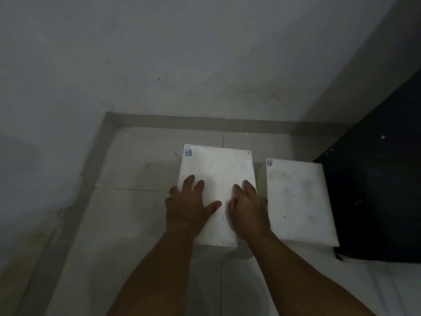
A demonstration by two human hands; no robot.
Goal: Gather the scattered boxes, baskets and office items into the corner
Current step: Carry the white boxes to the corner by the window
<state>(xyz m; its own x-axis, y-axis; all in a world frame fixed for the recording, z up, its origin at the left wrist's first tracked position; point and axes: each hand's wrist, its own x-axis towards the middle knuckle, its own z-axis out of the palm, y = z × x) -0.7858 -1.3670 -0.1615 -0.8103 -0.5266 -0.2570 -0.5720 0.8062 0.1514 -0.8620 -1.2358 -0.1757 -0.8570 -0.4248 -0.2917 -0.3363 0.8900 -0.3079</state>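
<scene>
Two hands, left hand (186,209) and right hand (248,209) — fingers (191,181) flat on left white box (216,169) | tiled floor (136,222) | grey wall (159,65)

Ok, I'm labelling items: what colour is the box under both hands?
White: the box, clearest in the head view.

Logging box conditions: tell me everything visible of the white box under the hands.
The white box is rectangular and matte, with a flat top and a small blue-edged label at its far left corner. It appears to stand on the tiled floor near the wall corner, a narrow gap from a second white box on its right. The left hand and right hand lie flat on its near half.
</scene>
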